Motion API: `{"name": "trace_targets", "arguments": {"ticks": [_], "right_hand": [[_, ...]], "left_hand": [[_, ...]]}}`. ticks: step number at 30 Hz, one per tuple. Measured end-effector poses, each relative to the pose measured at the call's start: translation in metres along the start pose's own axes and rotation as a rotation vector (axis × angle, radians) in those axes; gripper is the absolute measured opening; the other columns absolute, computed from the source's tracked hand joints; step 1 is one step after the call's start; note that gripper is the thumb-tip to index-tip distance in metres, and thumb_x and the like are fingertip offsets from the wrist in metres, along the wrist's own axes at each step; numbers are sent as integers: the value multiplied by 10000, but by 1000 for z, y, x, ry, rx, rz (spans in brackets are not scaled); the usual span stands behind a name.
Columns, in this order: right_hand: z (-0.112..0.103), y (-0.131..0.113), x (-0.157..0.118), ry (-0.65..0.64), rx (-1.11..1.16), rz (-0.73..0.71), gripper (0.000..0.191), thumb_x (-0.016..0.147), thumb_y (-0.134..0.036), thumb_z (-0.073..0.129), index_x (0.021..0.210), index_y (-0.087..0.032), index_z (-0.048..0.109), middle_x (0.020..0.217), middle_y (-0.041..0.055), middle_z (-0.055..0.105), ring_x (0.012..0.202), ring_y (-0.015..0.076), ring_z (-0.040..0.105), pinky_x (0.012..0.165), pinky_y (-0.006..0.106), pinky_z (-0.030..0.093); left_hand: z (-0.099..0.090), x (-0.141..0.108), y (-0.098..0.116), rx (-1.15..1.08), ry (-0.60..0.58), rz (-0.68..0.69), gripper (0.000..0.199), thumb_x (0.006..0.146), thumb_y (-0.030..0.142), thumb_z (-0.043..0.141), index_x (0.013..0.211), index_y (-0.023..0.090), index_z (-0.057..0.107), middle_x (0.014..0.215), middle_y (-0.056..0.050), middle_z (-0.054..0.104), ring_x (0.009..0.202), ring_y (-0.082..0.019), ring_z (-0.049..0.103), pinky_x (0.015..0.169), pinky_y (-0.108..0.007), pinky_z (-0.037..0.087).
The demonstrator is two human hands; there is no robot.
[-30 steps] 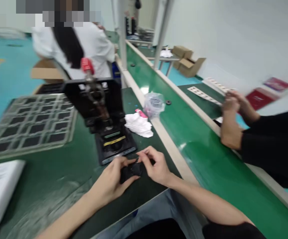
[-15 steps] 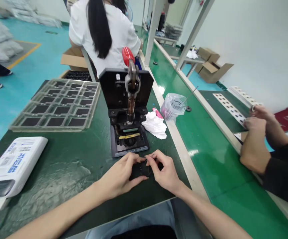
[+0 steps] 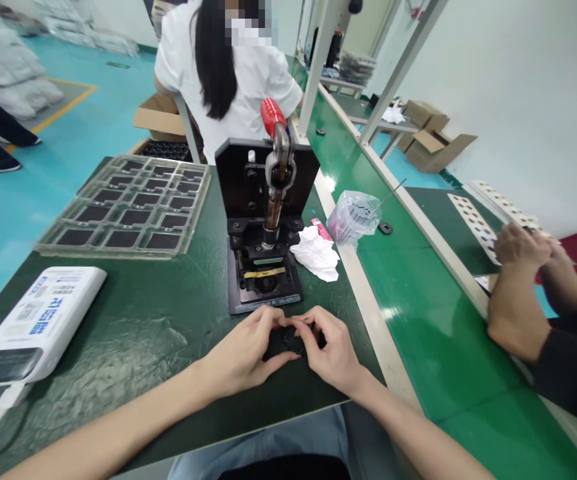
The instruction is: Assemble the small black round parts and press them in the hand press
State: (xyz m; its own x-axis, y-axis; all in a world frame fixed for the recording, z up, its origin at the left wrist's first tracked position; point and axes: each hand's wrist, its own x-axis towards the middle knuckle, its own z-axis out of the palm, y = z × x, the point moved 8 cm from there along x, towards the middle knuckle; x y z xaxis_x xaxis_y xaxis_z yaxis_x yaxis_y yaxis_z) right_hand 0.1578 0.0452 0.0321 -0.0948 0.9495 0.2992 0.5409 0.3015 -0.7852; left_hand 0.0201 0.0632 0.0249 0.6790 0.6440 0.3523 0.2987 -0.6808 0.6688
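Note:
Both my hands are close together at the front of the dark green bench mat (image 3: 133, 347). My left hand (image 3: 246, 347) and my right hand (image 3: 331, 350) pinch a small black part (image 3: 288, 341) between their fingers, and they hide most of it. Just beyond my fingertips stands a black bench-top hand press (image 3: 263, 227) with a red lever grip (image 3: 272, 117). A yellow strip marks its base. To the left of my left hand lies a white packet with blue print (image 3: 33, 327).
A clear tray of black pads (image 3: 123, 207) lies on the mat. A white cloth (image 3: 314, 253) and a plastic bag (image 3: 353, 217) sit right of the press. Beyond a green conveyor belt (image 3: 448, 320), a co-worker's hands (image 3: 521, 267) work at perforated strips. Another person (image 3: 248, 113) sits ahead.
The head view has swung from tilted to nearly level. My hands have drawn closer together over the black part, which now shows less.

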Motion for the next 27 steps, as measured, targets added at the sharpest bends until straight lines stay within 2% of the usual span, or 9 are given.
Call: {"name": "trace_targets", "arguments": {"ticks": [4,12,14,16,17,20,22,27], "right_hand": [[2,-10,-2,3,-118,-113,209,1036,-180,482,847,-211,564,794,51,655,701,165,607,605,285,421],[9,-10,-2,1,-203,-162,246,1024,-157,445,792,-216,499,744,38,584,711,178,574,625,291,412],[8,-6,0,-5,-148,-112,258,1024,-192,465,770,-216,506,721,31,580,670,167,555,601,287,396],[3,6,3,23,-15,8,304,1036,-283,498,740,-216,513,678,14,570,606,145,529,567,273,389],[-3,14,4,81,72,88,337,1040,-351,515,732,-215,517,654,4,557,575,134,513,550,265,391],[-26,41,1,372,330,306,426,993,-577,567,785,-206,559,614,-31,495,516,111,453,490,243,383],[-32,52,-2,468,432,383,474,937,-661,607,850,-195,590,613,-46,466,503,104,419,454,232,354],[-23,49,3,358,449,370,475,929,-645,642,799,-192,584,654,-22,518,578,110,493,525,233,406]], "left_hand": [[1,-1,-1,-14,17,-19,382,912,269,731,1143,223,431,1016,-56,591,931,-229,673,812,-348,605],[3,0,-4,-23,46,-46,420,873,238,749,1119,229,408,994,-43,599,887,-221,675,772,-335,594],[4,-1,-4,-26,49,-54,410,868,236,747,1111,228,418,993,-44,605,883,-224,682,772,-341,594],[6,-1,-5,-43,39,-74,394,875,247,741,1108,230,425,1011,-54,618,918,-239,702,780,-352,599],[7,-1,-6,-61,30,-84,385,884,256,738,1106,231,424,1024,-62,624,951,-252,713,786,-359,603],[8,-2,-7,-113,1,-95,376,907,273,732,1107,234,416,1065,-81,642,1059,-280,724,820,-379,614],[7,-2,-8,-114,-4,-85,392,904,273,746,1119,234,420,1084,-85,651,1075,-279,725,842,-386,621],[5,-3,-6,-57,5,-62,468,872,262,799,1159,232,431,1105,-82,664,1060,-266,723,880,-397,624]]}}
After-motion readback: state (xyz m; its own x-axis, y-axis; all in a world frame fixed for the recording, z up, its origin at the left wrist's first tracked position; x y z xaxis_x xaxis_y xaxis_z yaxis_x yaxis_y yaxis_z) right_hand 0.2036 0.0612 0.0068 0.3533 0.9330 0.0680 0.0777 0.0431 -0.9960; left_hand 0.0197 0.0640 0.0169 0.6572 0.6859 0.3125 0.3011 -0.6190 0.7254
